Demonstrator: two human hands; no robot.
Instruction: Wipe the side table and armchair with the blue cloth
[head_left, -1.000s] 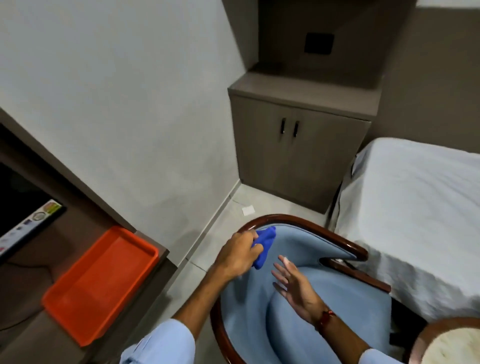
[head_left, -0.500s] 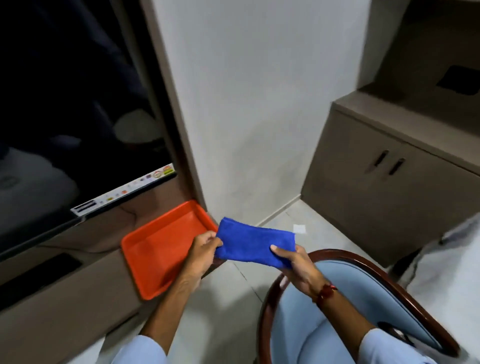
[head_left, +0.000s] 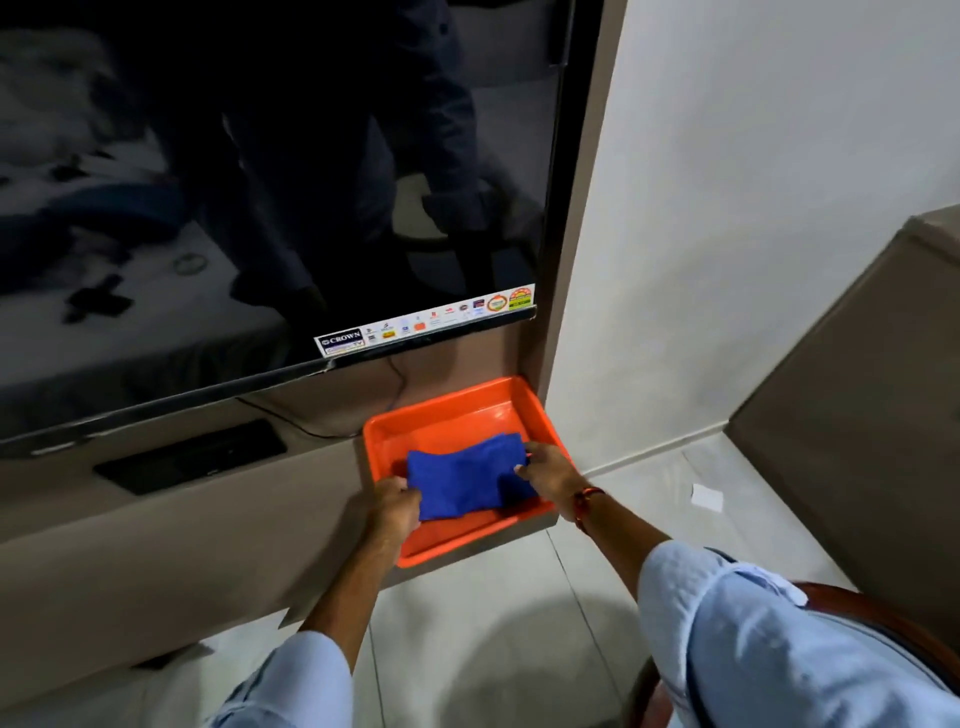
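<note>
The folded blue cloth (head_left: 467, 475) lies inside an orange tray (head_left: 452, 410) on a low brown shelf. My left hand (head_left: 396, 506) pinches the cloth's left edge and my right hand (head_left: 545, 467) holds its right edge. Both hands sit over the tray. Only a curved piece of the armchair's dark wooden rim (head_left: 883, 618) shows at the bottom right, under my right sleeve. The side table is out of view.
A large dark TV screen (head_left: 260, 182) hangs right above the shelf (head_left: 182, 519), with a black remote (head_left: 189, 457) lying left of the tray. A brown cabinet (head_left: 857, 405) stands at the right. A small white paper scrap (head_left: 706, 499) lies on the tiled floor.
I turned left from the armchair toward the TV shelf. The cloth, first bunched in my left hand, was spread between both hands and lowered into the orange tray.
</note>
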